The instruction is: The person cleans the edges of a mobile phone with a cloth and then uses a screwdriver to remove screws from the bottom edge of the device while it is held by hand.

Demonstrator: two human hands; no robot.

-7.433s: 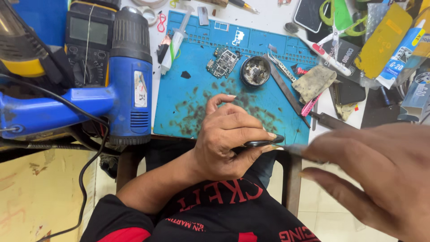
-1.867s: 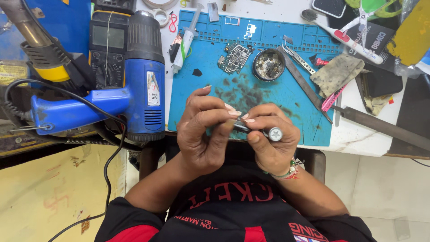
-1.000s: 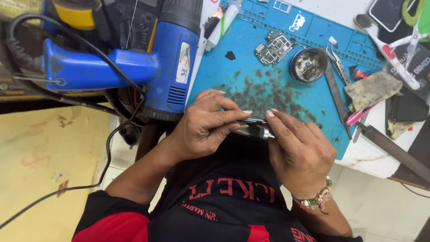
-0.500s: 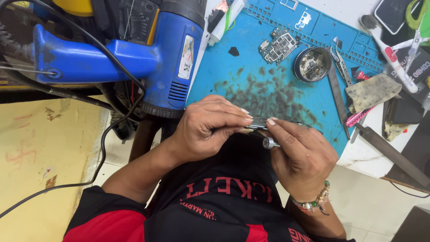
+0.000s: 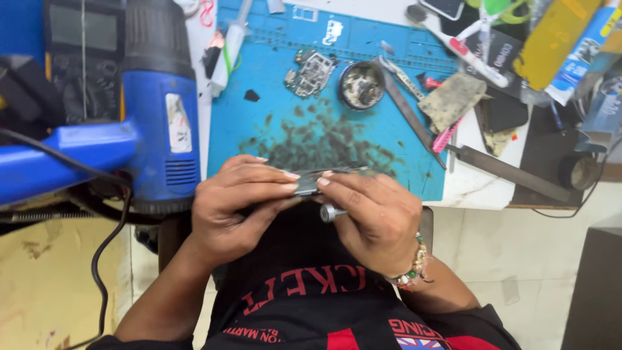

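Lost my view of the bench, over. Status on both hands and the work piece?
Left hand grip on thin grey flat part. Right hand pinches same part, holds small silver-tipped tool. Blue heat gun close at left, not touching.

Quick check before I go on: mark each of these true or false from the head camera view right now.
1. Both hands hold one thin dark flat part between them. True: the left hand and right hand pinch the flat part together.
2. The blue heat gun lies to the right of the blue work mat. False: it lies to the mat's left.
3. A loose circuit board lies on the mat. True.
4. The round metal dish sits off the mat on the white bench. False: it sits on the mat.
5. The right hand also holds a small metal-ended tool. True.
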